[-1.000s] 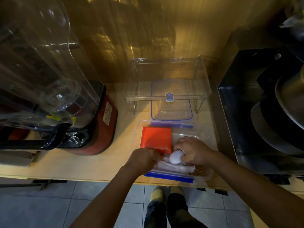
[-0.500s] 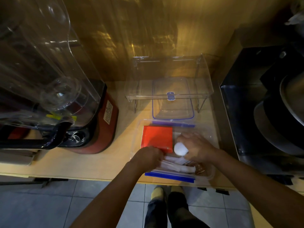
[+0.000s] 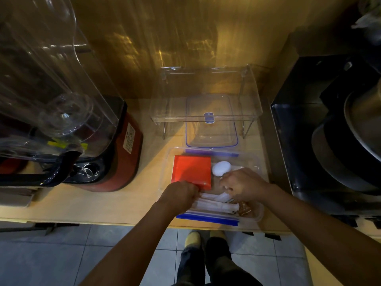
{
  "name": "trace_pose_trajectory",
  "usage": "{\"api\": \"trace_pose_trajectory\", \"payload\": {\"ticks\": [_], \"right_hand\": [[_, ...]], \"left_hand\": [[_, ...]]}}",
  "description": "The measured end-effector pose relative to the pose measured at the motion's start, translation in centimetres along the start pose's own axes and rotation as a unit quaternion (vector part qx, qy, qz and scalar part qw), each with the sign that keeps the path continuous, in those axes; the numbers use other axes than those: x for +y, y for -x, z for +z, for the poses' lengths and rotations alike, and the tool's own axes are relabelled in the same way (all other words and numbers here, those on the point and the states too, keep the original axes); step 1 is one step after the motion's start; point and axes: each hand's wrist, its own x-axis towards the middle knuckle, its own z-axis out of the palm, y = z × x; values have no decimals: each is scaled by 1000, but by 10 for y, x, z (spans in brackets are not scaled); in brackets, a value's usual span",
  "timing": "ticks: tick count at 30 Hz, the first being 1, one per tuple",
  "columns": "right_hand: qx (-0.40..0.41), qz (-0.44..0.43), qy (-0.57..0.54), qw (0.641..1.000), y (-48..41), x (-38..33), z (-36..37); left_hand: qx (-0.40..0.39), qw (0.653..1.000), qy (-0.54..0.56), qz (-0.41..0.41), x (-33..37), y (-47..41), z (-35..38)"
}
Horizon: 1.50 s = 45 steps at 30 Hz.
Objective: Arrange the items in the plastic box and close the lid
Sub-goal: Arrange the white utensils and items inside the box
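Note:
A clear plastic box [image 3: 254, 161] with blue side clips sits at the counter's front edge. Inside lie a flat red packet [image 3: 191, 172] on the left, a white egg-shaped item [image 3: 221, 168] beside it, white packets [image 3: 214, 203] along the front and some brown bits [image 3: 244, 209] at the front right. My left hand [image 3: 179, 194] is a fist closed on the left end of the white packets. My right hand [image 3: 245, 184] hovers over the box's right half, fingers bent, just below the egg-shaped item and holding nothing. The blue-rimmed lid [image 3: 212, 145] lies behind the box.
A clear acrylic shelf [image 3: 171, 118] stands over the lid at the wall. A red blender base [image 3: 121, 162] with a large clear jar [image 3: 51, 79] fills the left. A black appliance with a metal pot [image 3: 334, 145] sits to the right. The counter edge [image 3: 103, 221] is near my legs.
My right hand carried the white egg-shaped item from the box's front toward the back and let it go beside the red packet. My left hand stayed on the white packets.

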Motion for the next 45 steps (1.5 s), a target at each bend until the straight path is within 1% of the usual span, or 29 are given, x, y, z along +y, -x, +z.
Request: {"api": "trace_pose_trajectory", "payload": {"ticks": [2, 4, 8, 11, 18, 20, 23, 25, 26, 28, 30, 33, 34, 37, 40, 42, 45], "right_hand": [[-64, -6, 77, 995, 3, -4, 3], [-85, 12, 118, 989, 2, -6, 7], [-85, -1, 122, 989, -2, -8, 7], [-94, -7, 154, 984, -3, -7, 7], [-102, -28, 159, 982, -6, -13, -2], [-101, -33, 180, 978, -6, -13, -2], [-75, -30, 180, 980, -4, -13, -1], [-30, -64, 216, 974, -4, -13, 0], [-27, -79, 231, 969, -4, -15, 0], [-58, -99, 232, 966, -5, -17, 4], [-63, -90, 247, 963, -6, -15, 5], [-140, -30, 178, 973, -8, -9, -3], [-150, -11, 157, 976, -9, -9, -7], [-145, 11, 166, 975, -10, -4, -22], [-155, 60, 156, 974, -13, -1, -44], [-189, 63, 146, 969, -15, 0, -62], [-239, 59, 71, 967, -16, -7, -75]], "left_hand": [[2, 1000, -9, 4, -1, 0, 1], [3, 1000, -6, 9, -2, 1, 2], [15, 1000, 22, 8, -1, 2, 2], [18, 999, 40, 2, -1, 3, 2], [11, 999, 51, -6, -3, 6, 0], [9, 999, 52, -10, -3, 6, -1], [2, 998, 54, -13, -4, 7, -1], [-3, 999, 50, -14, -4, 6, -1], [-6, 999, 48, -15, -4, 6, -1], [-9, 999, 46, -14, -4, 6, -2], [-7, 999, 48, -15, -4, 7, -2], [0, 998, 60, -20, -4, 8, -3], [2, 998, 65, -22, -4, 9, -3], [-4, 997, 74, -28, -4, 9, -4], [-6, 996, 79, -37, -4, 9, -3], [7, 995, 88, -52, -4, 11, -4], [61, 987, 132, -63, -2, 16, -9]]}}
